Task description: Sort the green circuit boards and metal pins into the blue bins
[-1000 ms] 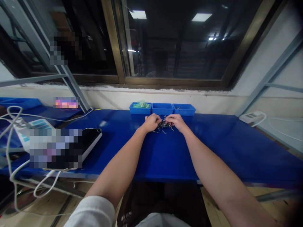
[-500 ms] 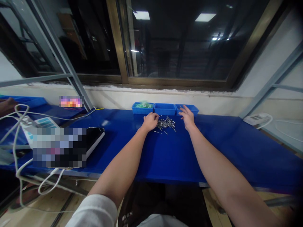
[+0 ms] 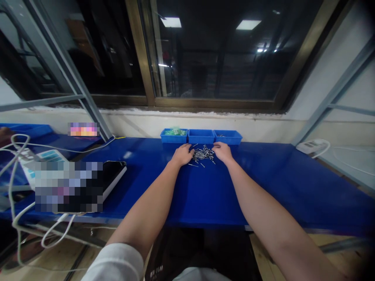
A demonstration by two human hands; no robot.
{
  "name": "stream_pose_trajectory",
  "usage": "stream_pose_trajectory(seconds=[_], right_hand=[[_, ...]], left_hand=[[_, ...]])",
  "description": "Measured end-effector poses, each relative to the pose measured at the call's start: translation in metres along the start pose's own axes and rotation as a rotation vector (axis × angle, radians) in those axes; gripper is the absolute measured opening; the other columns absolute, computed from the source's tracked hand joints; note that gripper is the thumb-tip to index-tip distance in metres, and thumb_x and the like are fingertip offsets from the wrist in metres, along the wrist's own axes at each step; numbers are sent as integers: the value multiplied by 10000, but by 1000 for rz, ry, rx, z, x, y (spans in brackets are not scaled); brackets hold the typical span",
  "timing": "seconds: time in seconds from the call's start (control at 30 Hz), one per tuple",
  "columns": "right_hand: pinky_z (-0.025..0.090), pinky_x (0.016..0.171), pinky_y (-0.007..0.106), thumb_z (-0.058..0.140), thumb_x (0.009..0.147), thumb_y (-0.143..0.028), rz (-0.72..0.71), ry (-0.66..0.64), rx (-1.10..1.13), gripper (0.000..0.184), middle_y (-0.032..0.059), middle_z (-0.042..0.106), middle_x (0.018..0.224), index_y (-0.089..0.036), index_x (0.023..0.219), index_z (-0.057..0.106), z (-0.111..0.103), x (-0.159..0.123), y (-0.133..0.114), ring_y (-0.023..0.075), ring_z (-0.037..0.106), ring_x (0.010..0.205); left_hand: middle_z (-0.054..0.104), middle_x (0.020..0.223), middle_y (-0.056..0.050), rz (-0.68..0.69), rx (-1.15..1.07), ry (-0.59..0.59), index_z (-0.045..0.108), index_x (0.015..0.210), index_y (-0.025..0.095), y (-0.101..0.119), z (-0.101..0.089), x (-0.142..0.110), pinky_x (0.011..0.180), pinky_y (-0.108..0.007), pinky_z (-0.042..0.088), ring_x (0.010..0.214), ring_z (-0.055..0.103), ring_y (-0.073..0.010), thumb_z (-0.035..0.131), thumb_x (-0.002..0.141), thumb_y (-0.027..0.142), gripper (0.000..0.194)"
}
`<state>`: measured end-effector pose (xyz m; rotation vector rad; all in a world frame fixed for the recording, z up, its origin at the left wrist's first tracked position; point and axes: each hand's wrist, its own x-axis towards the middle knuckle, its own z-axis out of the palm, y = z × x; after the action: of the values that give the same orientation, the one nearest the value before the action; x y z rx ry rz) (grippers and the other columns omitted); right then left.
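Note:
A pile of small shiny metal fasteners with thin shanks, like blind rivets (image 3: 202,153), lies on the blue table (image 3: 202,191). At the pile's left edge rests my left hand (image 3: 183,154), its fingers stretched forward and nothing visible in them. From the right, my right hand (image 3: 223,151) reaches down to the pile, thumb and forefinger slightly apart near the closest pieces. Its other fingers are partly hidden. Behind it, the right blue bin (image 3: 231,139) contains a few metal pieces.
Beside that bin stand a middle blue bin (image 3: 201,136) and a left blue bin (image 3: 170,138) holding green-tinted plastic bags. A dark-topped device (image 3: 115,171) and white cables (image 3: 13,195) are on the left. A power strip (image 3: 310,146) lies far right, near the metal frame (image 3: 318,101).
My right hand has come down from over the right bin to the pile, and the small piece at its fingertips is gone from view. My left fingers have loosened from a pinch.

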<state>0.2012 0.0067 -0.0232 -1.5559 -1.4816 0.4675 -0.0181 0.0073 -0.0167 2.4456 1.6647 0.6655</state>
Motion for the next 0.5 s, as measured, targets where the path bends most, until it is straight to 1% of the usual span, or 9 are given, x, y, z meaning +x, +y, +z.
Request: stream_pose_trajectory(seconds=[0.13,0.23,0.33,0.43,0.5], right_hand=[[400,917,367,607,688,-345,-106,-77,-167,365,94,670,1024,-202,1015,681,8,-9,-8,242,566,1034],[360,938,411,610,706,-429,-126,-133,-259,420,100,662,1025,-242,1078,666,13,-14,-13,274,504,1107],[327,947,445,591,727,-461,-142,-201,-316,403,101,656,1040,-267,1071,671,15,-18,-17,296,462,1140],[323,943,455,579,737,-464,-157,-224,-336,357,91,661,1024,-284,1024,690,15,-19,-19,302,449,1139],[330,937,451,582,734,-467,-158,-228,-335,347,86,666,997,-290,1010,695,15,-19,-19,301,450,1133]], left_hand=[[398,1415,-111,-7,51,-61,459,1305,185,2,2,-1,1076,-358,252,1334,309,-229,337,875,527,563],[367,1434,-110,14,80,-120,456,1311,211,4,2,-2,1076,-407,236,1344,286,-257,313,842,621,639],[400,1414,-106,44,94,-150,490,1283,219,4,2,-2,1064,-428,241,1324,322,-268,291,830,651,657],[467,1366,-96,60,72,-132,541,1225,218,3,2,-2,1034,-398,281,1280,390,-257,280,844,632,620],[493,1343,-91,45,48,-127,558,1197,218,3,1,-1,1017,-387,296,1252,424,-253,275,850,620,602]])
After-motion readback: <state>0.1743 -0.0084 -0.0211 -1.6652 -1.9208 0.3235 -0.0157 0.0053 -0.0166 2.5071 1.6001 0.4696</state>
